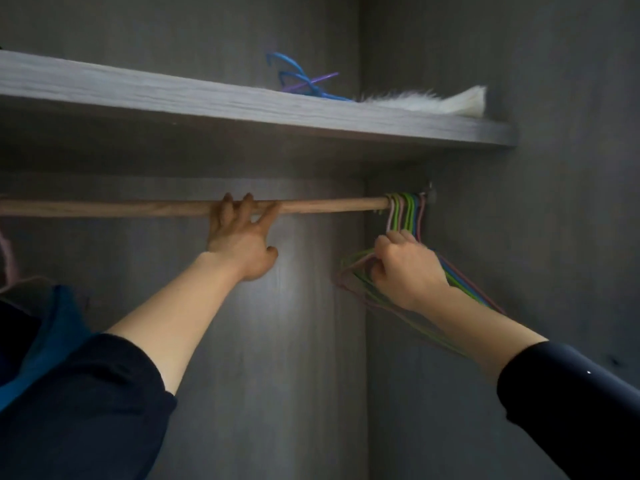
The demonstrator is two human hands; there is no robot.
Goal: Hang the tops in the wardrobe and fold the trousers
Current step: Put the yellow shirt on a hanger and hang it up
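Inside a grey wood-grain wardrobe (277, 358), a person in dark sleeves reaches up with both arms toward a round pale wooden rail (329, 206) that runs beneath a grey shelf (207, 105). The left hand (242, 244) hooks its spread fingers over the middle of the rail, with the thumb free below it. The right hand (405, 268) is closed around a bunch of thin plastic hangers in green, pink and blue (405, 211), gripping them just under their hooks. The hooks sit crowded together at the far right end of the rail, close to the side wall, and the hangers' shoulders fan out below the wrist.

At the left edge a pink hanger (7, 258) hangs from the rail and carries a blue and dark top (59, 323), only partly in view behind the left sleeve. On the shelf above lie loose blue and purple hangers (294, 77) and, just beside them to the right, a white furry item (433, 100).
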